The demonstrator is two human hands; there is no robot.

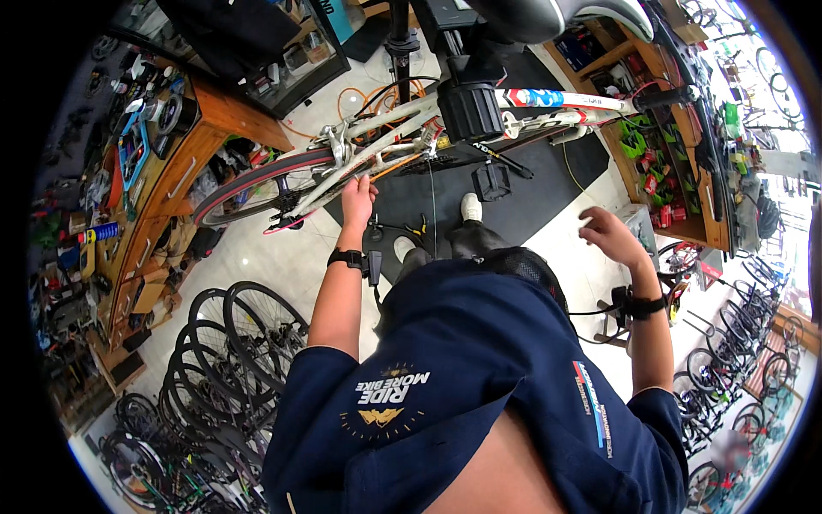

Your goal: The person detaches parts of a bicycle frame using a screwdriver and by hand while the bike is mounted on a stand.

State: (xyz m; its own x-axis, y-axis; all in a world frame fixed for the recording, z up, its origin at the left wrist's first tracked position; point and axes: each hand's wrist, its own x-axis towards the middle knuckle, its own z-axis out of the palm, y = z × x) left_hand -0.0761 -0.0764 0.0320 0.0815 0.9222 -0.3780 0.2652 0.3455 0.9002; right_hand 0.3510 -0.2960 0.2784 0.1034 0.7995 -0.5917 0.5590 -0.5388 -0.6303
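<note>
A white road bike frame [561, 100] with red and blue markings hangs in a black repair stand clamp [476, 113]. Its rear wheel [248, 177], with a red-striped tyre, points to the left. My left hand [358, 204] is raised to the rear stays, its fingertips pinched together beside an orange cable housing [396, 166]. What lies between those fingers is too small to make out. Away from the bike, my right hand [610, 234] hovers over the floor at the right, fingers loosely bent and apart, holding nothing. A black pedal [491, 182] hangs below the clamp.
Yellow-handled pliers [417, 226] lie on the floor by my shoes. A cluttered wooden bench [184, 163] stands left, and wooden shelves [698, 180] stand right. Several loose wheels [257, 330] lean together at lower left. Parked bikes [741, 343] line the lower right.
</note>
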